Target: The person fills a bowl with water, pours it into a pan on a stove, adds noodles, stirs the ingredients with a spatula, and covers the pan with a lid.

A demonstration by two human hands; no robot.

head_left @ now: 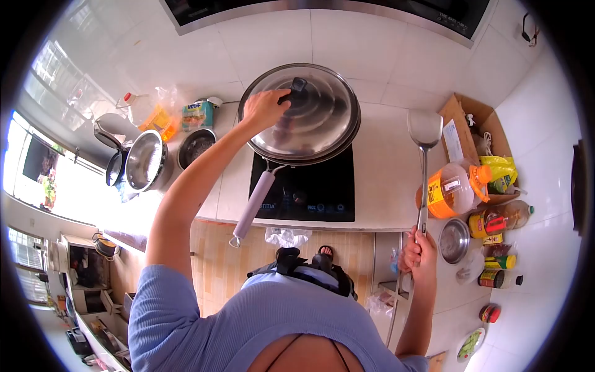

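A wide pan with a steel lid (pixel 322 127) stands on the black induction cooktop (pixel 310 192), its lilac handle (pixel 253 208) pointing toward my body. My left hand (pixel 266 110) is at the lid's black knob (pixel 298 84), with the fingers bent round its near side; the lid lies on the pan. My right hand (pixel 419 253) is closed round the handle of a metal spatula (pixel 425 129), which is held upright at the counter's front edge with its blade pointing away from me.
On the left stand a steel bowl (pixel 145 161), a small dark pot (pixel 197 147) and a teal packet (pixel 197 116). On the right are a cardboard box (pixel 457 124), a large oil bottle (pixel 451 191), a metal bowl (pixel 454 240), several jars and a plate of green food (pixel 471 345).
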